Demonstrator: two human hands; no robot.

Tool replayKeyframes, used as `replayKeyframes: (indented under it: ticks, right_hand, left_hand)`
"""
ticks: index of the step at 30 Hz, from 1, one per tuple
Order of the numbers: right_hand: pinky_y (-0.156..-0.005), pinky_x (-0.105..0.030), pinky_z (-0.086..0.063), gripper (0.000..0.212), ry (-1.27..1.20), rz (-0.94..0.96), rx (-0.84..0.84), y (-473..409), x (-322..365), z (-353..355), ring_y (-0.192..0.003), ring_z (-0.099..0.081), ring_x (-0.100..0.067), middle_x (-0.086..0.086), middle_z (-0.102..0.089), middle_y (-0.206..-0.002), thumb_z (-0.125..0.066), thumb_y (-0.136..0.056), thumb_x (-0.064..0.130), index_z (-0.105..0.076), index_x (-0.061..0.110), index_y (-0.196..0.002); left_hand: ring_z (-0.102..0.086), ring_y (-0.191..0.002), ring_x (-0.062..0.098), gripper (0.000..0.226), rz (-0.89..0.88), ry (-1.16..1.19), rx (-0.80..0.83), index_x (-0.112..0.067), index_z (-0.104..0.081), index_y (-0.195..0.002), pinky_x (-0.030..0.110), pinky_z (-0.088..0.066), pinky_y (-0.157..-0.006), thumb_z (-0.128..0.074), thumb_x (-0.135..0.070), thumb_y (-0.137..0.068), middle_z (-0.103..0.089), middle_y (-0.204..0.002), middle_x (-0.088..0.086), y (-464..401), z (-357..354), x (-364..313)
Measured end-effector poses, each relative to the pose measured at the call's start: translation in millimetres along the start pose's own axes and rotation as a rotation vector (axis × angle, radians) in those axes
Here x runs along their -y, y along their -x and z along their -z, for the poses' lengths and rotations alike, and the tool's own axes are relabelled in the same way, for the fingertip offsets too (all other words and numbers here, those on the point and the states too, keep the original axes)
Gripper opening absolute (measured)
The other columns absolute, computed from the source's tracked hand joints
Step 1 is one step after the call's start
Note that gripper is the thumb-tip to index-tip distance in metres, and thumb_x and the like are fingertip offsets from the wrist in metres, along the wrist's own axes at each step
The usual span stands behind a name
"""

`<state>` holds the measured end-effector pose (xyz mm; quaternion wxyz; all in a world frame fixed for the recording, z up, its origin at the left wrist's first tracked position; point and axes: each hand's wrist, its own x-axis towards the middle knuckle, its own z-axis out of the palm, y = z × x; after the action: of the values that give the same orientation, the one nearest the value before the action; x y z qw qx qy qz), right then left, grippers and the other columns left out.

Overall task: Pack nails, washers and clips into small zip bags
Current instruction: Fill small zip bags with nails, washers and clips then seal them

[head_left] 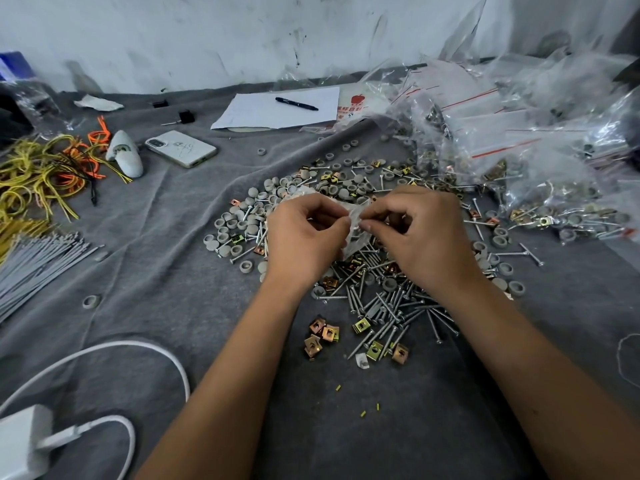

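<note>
1. Grey cloth (145, 278) covered the work surface, with a scuffed white wall (207, 32) behind it at 12 o'clock.
2. Loose stock lay at centre: grey washers (239, 220) toward 10 o'clock of the hands, nails (391, 306) at 6 o'clock, brass clips (323, 336) nearer the person.
3. Filled zip bags (512, 140) were heaped at 2 o'clock.
4. Risk: the small zip bag (355, 233), held above the pile, could slip or tip while its mouth was being worked, spilling any contents back into the loose stock. Nail points could also puncture the thin film.
5. Left hand (304, 233): fingers curled, thumb and forefinger pinching the bag's left edge.
6. Right hand (419, 230): fingers curled, pinching the bag's right edge, fingertips nearly meeting the left hand's.
7. Bag contents could not be determined; the film was crumpled and partly hidden.
</note>
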<state>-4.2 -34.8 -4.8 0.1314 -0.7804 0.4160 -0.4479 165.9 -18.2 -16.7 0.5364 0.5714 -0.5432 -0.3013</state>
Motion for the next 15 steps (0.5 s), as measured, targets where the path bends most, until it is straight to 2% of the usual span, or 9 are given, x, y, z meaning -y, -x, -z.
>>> replayKeyframes:
  ticks: [4, 6, 11, 13, 15]
  right_hand:
    - [-0.073, -0.036, -0.053, 0.018, 0.074, 0.014, 0.06, 1.4, 0.1, -4.6, -0.083, -0.062, -0.016, -0.001, -0.066, -0.09, -0.084, -0.083, 0.017, -0.081, 0.014, -0.101]
    - [-0.074, -0.041, -0.051, 0.02, 0.129, 0.006, 0.108, 1.7, -0.9, -7.5, -0.087, -0.059, -0.02, -0.001, -0.061, -0.092, -0.081, -0.086, 0.022, -0.081, 0.017, -0.106]
    - [-0.075, -0.033, -0.045, 0.021, 0.171, -0.005, 0.192, 1.1, -3.9, -7.9, -0.093, -0.053, -0.019, -0.001, -0.054, -0.097, -0.07, -0.095, 0.027, -0.079, 0.022, -0.114]
    - [-0.075, -0.03, -0.046, 0.02, 0.099, -0.01, 0.114, -0.5, -2.3, -4.6, -0.091, -0.055, -0.017, -0.001, -0.058, -0.097, -0.07, -0.095, 0.023, -0.078, 0.019, -0.113]
    - [-0.076, -0.028, -0.048, 0.015, 0.093, -0.031, 0.023, -1.7, -2.1, -0.5, -0.089, -0.059, -0.015, -0.001, -0.064, -0.097, -0.069, -0.096, 0.019, -0.078, 0.016, -0.108]
  left_hand:
    - [-0.067, -0.055, 0.023, 0.012, -0.003, 0.074, -0.019, -0.012, -0.076, -0.082, 0.036, -0.058, -0.055, -0.075, -0.001, -0.085, -0.072, -0.067, 0.007, -1.8, 0.7, 1.4]
    - [-0.066, -0.054, 0.022, 0.01, 0.003, 0.117, -0.023, -0.01, -0.077, -0.084, 0.035, -0.057, -0.054, -0.076, 0.0, -0.085, -0.073, -0.067, 0.01, -3.1, 1.7, 1.7]
    - [-0.061, -0.049, 0.014, 0.01, 0.021, 0.146, -0.088, -0.007, -0.076, -0.084, 0.027, -0.052, -0.05, -0.074, 0.003, -0.086, -0.07, -0.062, 0.005, -5.4, 5.0, 0.5]
    - [-0.061, -0.049, 0.013, 0.009, 0.029, 0.106, -0.141, -0.008, -0.076, -0.084, 0.025, -0.051, -0.049, -0.075, 0.001, -0.087, -0.068, -0.061, 0.008, -5.7, 7.1, 0.3]
    - [-0.062, -0.052, 0.016, 0.009, 0.025, 0.06, -0.171, -0.008, -0.076, -0.086, 0.027, -0.053, -0.051, -0.074, 0.0, -0.088, -0.067, -0.066, 0.018, -5.1, 8.1, -0.1]
